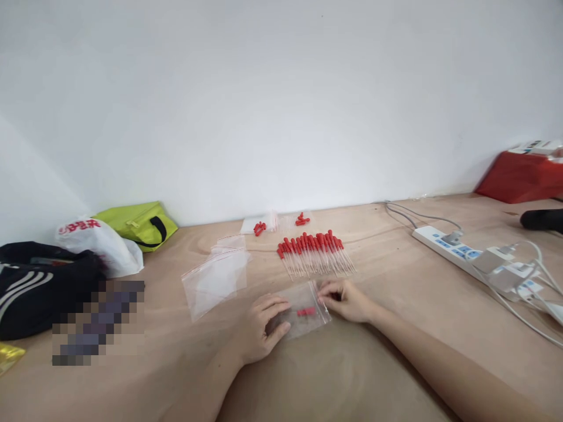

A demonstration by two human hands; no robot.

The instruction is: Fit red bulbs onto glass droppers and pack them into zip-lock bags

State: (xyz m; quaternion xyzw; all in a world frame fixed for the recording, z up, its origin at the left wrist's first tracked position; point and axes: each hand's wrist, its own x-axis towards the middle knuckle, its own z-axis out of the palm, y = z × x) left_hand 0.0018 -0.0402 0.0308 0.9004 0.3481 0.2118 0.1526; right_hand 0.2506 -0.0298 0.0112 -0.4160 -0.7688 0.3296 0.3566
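Note:
A small clear zip bag (303,313) with red-capped droppers inside lies flat on the wooden table (396,328). My left hand (259,331) rests on the bag's left edge, fingers curled over it. My right hand (345,299) pinches the bag's upper right corner. Just beyond the bag lies a row of several clear droppers with red bulbs (314,252). A pile of empty clear bags (215,278) lies to the left.
Filled small bags (259,225) lie near the wall. A white power strip (470,258) with plugs and cables sits at right, a red box (521,176) behind it. At left are a green pouch (138,225), a white plastic bag (99,243) and a black bag (39,287).

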